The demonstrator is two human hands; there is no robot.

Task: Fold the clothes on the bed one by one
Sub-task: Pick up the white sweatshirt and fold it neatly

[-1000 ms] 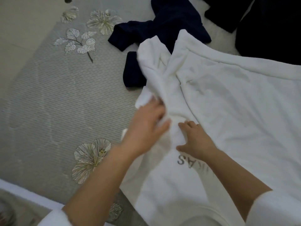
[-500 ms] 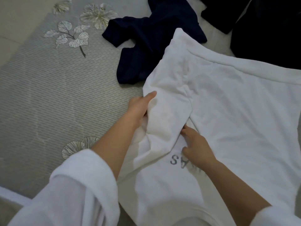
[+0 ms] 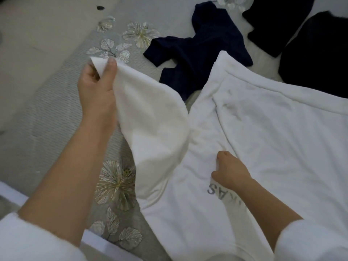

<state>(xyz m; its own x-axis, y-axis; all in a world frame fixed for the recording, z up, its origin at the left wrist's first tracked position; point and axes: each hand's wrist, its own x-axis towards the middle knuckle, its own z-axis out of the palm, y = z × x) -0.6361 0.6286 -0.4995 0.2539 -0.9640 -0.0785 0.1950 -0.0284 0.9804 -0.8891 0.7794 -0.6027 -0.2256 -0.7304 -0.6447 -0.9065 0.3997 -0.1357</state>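
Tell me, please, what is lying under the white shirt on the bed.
The white shirt covers part of the navy garment at its far left corner; the grey floral bedspread shows beside it. Whatever else lies beneath is hidden.

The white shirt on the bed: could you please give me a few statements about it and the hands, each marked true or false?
1. The left hand pinches the end of the white shirt's sleeve. True.
2. The right hand is raised clear of the shirt. False: it rests on the shirt's body, beside the grey lettering.
3. A navy garment lies unfolded beyond the shirt. True.
4. The sleeve lies folded across the shirt's body. False: it is drawn out to the left, off the body.
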